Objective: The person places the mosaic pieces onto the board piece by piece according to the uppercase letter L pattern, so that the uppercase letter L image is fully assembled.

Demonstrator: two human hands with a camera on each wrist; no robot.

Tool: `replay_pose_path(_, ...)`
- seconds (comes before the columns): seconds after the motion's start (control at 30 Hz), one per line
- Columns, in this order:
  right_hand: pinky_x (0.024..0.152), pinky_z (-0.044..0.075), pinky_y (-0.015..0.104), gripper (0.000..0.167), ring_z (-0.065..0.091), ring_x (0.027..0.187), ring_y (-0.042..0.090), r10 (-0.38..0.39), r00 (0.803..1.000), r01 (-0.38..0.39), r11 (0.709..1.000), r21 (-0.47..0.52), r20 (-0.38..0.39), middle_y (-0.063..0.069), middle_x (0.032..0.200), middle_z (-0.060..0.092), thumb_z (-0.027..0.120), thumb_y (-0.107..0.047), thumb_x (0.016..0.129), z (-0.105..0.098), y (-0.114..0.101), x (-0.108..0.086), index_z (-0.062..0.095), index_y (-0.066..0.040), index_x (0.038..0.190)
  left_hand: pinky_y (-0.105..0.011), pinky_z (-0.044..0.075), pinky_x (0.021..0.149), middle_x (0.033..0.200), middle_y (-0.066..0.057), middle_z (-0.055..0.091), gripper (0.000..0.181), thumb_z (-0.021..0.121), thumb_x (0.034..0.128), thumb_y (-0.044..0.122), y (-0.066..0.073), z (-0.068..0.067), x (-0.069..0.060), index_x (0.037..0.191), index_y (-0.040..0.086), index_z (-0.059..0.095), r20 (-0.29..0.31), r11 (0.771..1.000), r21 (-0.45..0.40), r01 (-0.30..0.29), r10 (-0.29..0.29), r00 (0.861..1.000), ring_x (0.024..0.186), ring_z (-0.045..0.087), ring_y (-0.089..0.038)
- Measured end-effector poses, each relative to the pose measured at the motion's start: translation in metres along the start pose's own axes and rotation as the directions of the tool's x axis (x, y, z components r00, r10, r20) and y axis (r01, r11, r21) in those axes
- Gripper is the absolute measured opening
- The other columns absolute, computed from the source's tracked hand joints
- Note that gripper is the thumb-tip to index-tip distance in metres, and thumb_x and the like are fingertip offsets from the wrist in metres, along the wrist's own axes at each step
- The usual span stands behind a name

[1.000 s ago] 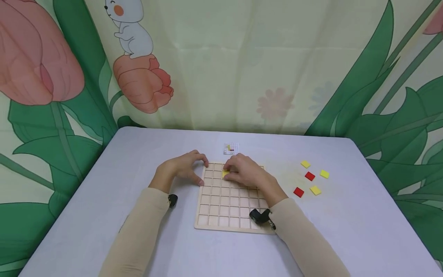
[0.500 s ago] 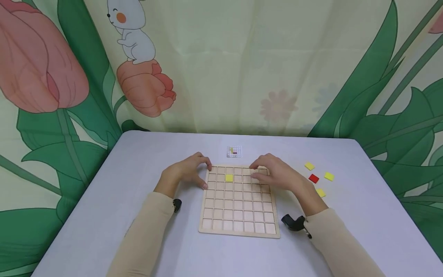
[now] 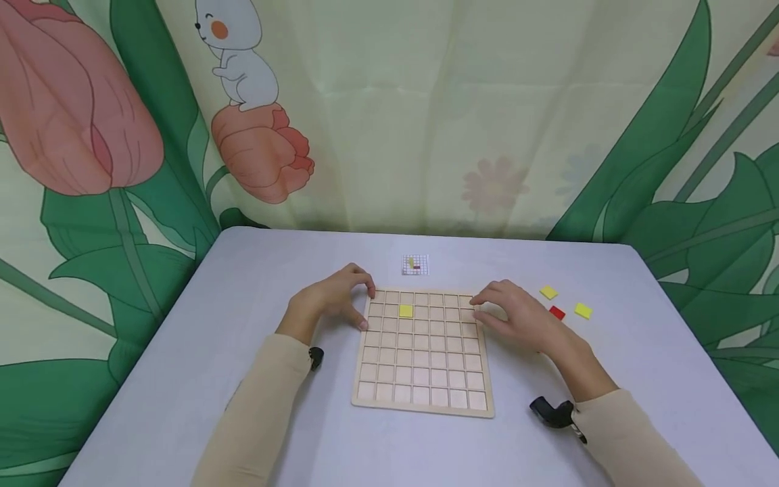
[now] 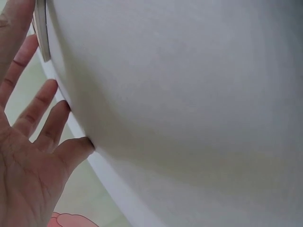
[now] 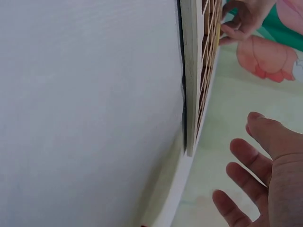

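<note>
A square wooden grid board [image 3: 422, 409] lies on the table. One yellow tile [image 3: 406, 311] sits in a cell of its second row from the top, left of the middle. My left hand [image 3: 325, 301] rests at the board's upper left corner, thumb and finger spread along the edge; the left wrist view shows its other fingertips down on the tabletop. By the upper right corner is my right hand [image 3: 520, 318], its fingers loosely bent with nothing between them, as the right wrist view [image 5: 279, 165] also shows. Whether it touches the board, I cannot tell.
To the right lie loose tiles: a yellow one [image 3: 548, 292], a red one [image 3: 556, 312] and another yellow one [image 3: 583, 310]. My right arm covers the area below them. A small printed grid card [image 3: 415, 264] lies behind the board. A patterned curtain [image 3: 389, 135] hangs beyond the table.
My right hand has left the yellow tile in the board and moved right, past the board's right edge. My left hand has stayed at the corner. The view has shifted slightly.
</note>
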State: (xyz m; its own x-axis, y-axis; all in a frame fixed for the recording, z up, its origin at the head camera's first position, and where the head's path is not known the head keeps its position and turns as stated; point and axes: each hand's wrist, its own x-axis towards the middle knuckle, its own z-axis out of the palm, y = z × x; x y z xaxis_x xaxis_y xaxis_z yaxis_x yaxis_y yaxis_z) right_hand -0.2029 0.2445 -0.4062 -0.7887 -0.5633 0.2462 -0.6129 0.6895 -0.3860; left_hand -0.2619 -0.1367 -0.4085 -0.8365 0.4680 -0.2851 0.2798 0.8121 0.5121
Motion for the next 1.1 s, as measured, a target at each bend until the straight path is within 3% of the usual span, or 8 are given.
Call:
replay_pose_path(0.33,0.087,0.05,0.042,0.018,0.061,0.104,0.02,-0.031,0.997,0.028,0.999,-0.037,-0.075,-0.002,0.108,0.068,0.074,-0.012,0.094,-0.011,0.02,-0.026,0.074,-0.011,0.112,-0.048,0.038,0.112,0.148,-0.002,0.041,0.059,0.099,0.0625,0.035,-0.001,0.009,0.004,0.109,0.03,0.063,0.02,1.0,-0.012,0.004,-0.004,1.0,0.136,0.043,-0.026)
replay_pose_path(0.47,0.085,0.05,0.037,0.021,0.061,0.104,0.02,-0.038,0.992,0.032,0.998,-0.053,-0.124,-0.002,0.109,0.068,0.076,-0.008,0.091,-0.021,0.026,-0.03,0.074,-0.011,0.112,-0.047,0.039,0.111,0.148,0.0,0.04,0.059,0.1,0.0623,0.035,0.0,0.006,0.004,0.108,0.031,0.063,0.011,1.0,0.014,0.021,-0.021,1.0,0.136,0.042,-0.025)
replay_pose_path(0.63,0.082,0.051,0.033,0.026,0.06,0.105,0.022,0.01,0.989,-0.02,0.998,-0.067,-0.15,0.0,0.11,0.069,0.078,-0.008,0.09,-0.035,0.029,-0.039,0.073,-0.013,0.115,-0.048,0.04,0.11,0.149,0.001,0.04,0.057,0.099,0.0628,0.035,0.001,0.003,0.001,0.108,0.032,0.064,0.0,0.999,0.034,0.035,-0.035,0.999,0.136,0.041,-0.023)
replay_pose_path(0.83,0.086,0.05,0.035,0.03,0.059,0.11,0.023,0.098,0.979,-0.115,0.989,-0.089,-0.177,0.001,0.112,0.07,0.079,-0.009,0.089,-0.049,0.037,-0.053,0.072,-0.016,0.117,-0.049,0.04,0.109,0.151,-0.001,0.038,0.057,0.098,0.0655,0.036,0.004,-0.004,0.0,0.11,0.03,0.064,0.026,0.998,0.048,0.027,-0.028,0.999,0.138,0.04,-0.025)
replay_pose_path(1.1,0.08,0.052,0.028,0.035,0.057,0.104,0.024,0.201,0.967,-0.213,0.975,-0.069,-0.155,0.004,0.115,0.068,0.081,-0.015,0.088,-0.051,0.051,-0.084,0.07,-0.013,0.121,-0.05,0.04,0.11,0.152,-0.003,0.039,0.058,0.099,0.0633,0.037,0.004,-0.001,0.0,0.109,0.031,0.064,0.027,0.999,0.043,0.019,-0.02,0.999,0.138,0.042,-0.027)
